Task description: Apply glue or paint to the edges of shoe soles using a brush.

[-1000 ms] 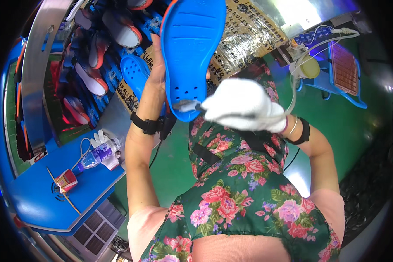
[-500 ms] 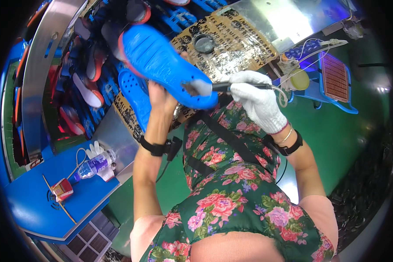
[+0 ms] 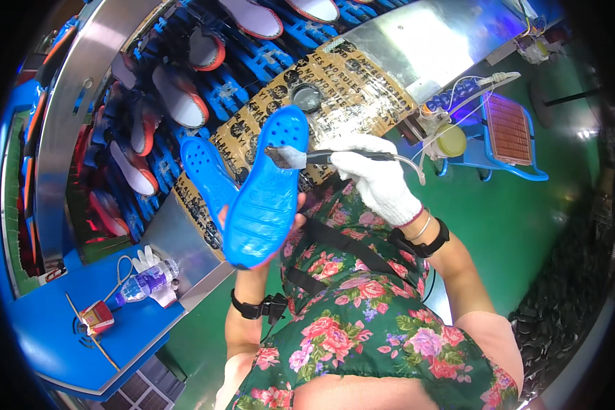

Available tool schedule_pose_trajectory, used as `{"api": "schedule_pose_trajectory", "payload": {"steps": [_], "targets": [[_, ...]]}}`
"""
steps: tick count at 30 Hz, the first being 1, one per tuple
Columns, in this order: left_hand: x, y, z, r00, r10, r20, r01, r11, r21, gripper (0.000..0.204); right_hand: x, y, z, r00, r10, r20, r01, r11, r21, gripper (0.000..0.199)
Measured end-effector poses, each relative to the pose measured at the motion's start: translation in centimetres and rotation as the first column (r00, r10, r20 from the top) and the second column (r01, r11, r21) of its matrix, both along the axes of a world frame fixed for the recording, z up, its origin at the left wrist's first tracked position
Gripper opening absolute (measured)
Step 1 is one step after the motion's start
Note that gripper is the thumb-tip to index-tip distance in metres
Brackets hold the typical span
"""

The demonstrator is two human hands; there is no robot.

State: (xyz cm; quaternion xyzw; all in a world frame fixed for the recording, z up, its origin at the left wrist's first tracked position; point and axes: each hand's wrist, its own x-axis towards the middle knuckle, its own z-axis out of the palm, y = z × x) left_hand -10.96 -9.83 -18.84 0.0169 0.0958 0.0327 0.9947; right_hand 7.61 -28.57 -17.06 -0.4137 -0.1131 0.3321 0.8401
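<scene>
Standing tilted above the lap, the blue sole (image 3: 266, 188) is resting in the bare left hand (image 3: 280, 225), whose fingers (image 3: 299, 202) are curling round its lower edge from behind. The brush (image 3: 285, 157) is touching the sole's upper face. The gloved right hand (image 3: 376, 176) is gripping the brush handle, fingers closed. A second blue sole (image 3: 208, 176) is lying just behind, on the table (image 3: 184, 236).

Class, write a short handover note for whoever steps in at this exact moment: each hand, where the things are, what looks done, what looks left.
Left hand: bare, holds the blue sole up from below.
Right hand: white glove, grips the brush, bristles on the sole's upper end.
Second blue sole lies behind, on the patterned board.
Done: cannot tell how much is coated.
Left: probably the lower part of the sole.
</scene>
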Motion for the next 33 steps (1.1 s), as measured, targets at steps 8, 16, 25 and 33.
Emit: {"api": "schedule_pose_trajectory", "payload": {"steps": [8, 16, 25, 33], "targets": [[4.8, -4.4, 1.3, 0.97, -0.074, 0.234, 0.077, 0.997, -0.007, 0.113, 1.8, 0.1, 7.2, 0.707, -0.087, 0.702, 0.188, 0.98, -0.069, 0.024], [5.6, -5.6, 0.0, 0.968, -0.05, 0.245, 0.085, 0.987, -0.134, 0.102, 4.2, 2.1, 9.9, 0.062, -0.203, 0.977, 0.336, 0.926, 0.171, 0.028], [6.2, -5.0, -0.9, 0.976, 0.007, 0.215, 0.009, 0.997, -0.077, 0.085, 1.6, 1.3, 8.2, 0.355, -0.116, 0.928, 0.236, 0.971, 0.031, 0.022], [7.2, -3.8, -1.4, 0.952, 0.046, 0.303, -0.038, 0.999, -0.03, 0.091, 0.0, 1.4, 6.8, 0.172, -0.14, 0.975, 0.295, 0.952, 0.085, 0.026]]}}
